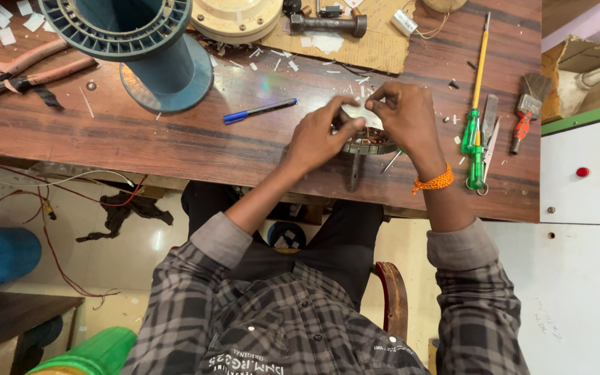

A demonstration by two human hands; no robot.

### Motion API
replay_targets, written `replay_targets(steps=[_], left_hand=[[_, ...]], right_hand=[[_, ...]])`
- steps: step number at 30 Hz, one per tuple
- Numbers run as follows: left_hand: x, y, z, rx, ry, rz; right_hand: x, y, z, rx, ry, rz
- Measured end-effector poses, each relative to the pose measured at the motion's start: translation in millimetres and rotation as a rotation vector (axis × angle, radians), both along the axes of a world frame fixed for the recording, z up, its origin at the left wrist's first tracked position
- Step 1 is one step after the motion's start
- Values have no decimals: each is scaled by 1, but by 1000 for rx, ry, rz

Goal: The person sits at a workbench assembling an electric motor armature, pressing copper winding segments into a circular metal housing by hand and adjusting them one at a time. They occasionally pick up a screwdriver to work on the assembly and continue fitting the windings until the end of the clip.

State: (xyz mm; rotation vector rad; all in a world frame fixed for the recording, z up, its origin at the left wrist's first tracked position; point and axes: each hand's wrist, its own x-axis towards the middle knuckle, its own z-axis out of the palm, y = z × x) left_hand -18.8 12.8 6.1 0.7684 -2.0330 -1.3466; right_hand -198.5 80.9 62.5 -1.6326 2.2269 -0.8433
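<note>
both hands, left hand (321,139) and right hand (404,114), pinch a white paper strip (359,112) over a round metal stator (369,146); fitting looks unfinished.

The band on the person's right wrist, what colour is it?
Orange: the wrist band on the right hand shows best in the head view.

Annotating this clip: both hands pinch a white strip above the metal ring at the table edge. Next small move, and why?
Probably ease the white paper strip down into the round metal stator. The left hand and the right hand pinch it just above that ring, which sits at the edge of the wooden table.
</note>
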Motion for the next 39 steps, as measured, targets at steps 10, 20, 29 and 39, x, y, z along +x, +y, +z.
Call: replay_targets(steps=[10,20,29,39], left_hand=[[-19,-40,-24,89,150,-392],[-9,-57,15,-151,-39,-557],[18,-18,33,-359,-100,-360],[29,15,9,-892,40,-104]], right_hand=[[29,27,26,11,2,-5],[66,80,19,-99,223,101],[65,113,-44,-265,217,89],[48,131,-16,-278,-80,-207]])
